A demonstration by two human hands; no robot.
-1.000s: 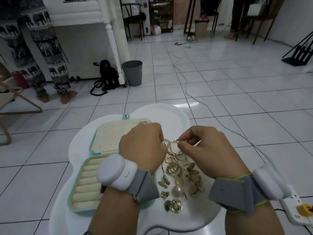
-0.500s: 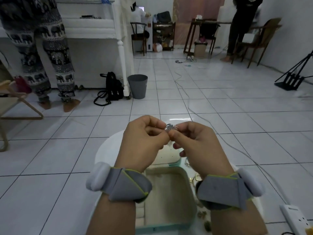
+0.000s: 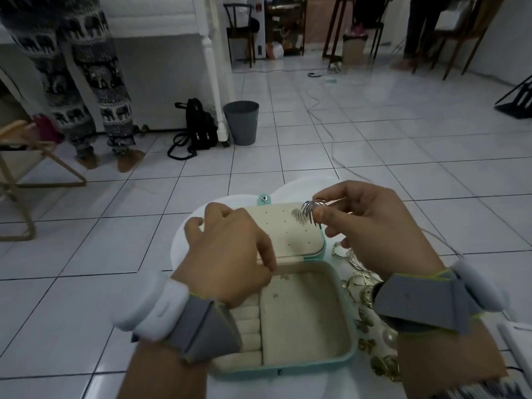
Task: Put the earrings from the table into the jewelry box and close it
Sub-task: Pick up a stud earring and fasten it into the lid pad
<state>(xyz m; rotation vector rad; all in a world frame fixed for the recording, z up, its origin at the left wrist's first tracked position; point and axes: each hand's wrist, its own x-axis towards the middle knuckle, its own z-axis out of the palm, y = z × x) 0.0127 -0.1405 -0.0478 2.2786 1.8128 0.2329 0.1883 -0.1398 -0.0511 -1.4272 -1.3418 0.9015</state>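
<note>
Looking at this one, the step in hand is loading a single earring. The right hand (image 3: 371, 226) pinches a silver fan-shaped earring (image 3: 306, 215) between thumb and fingertips, holding it in the air just over the far right corner of the lid panel (image 3: 288, 237), the cream bit dotted with little holes. The jewelry box (image 3: 349, 312) lies wide open on the white table (image 3: 290, 191), lid flat on the far side, base nearer with ring rolls on its left and a plain compartment on its right. The left hand (image 3: 227, 254) sits on the near left part of the lid, fingers bent, thumb down by the hinge; honestly I can't tell if it's gripping or just steadying. The other earrings (image 3: 365, 283), mostly gold, lie in a heap on the table just right of the box, half hidden behind the right wrist. So I'd say the job is barely begun. The next move probably needs the post lined up with one of those tiny holes, which is fiddly, or a simple drop into the plain compartment. Closing comes way later.
</note>
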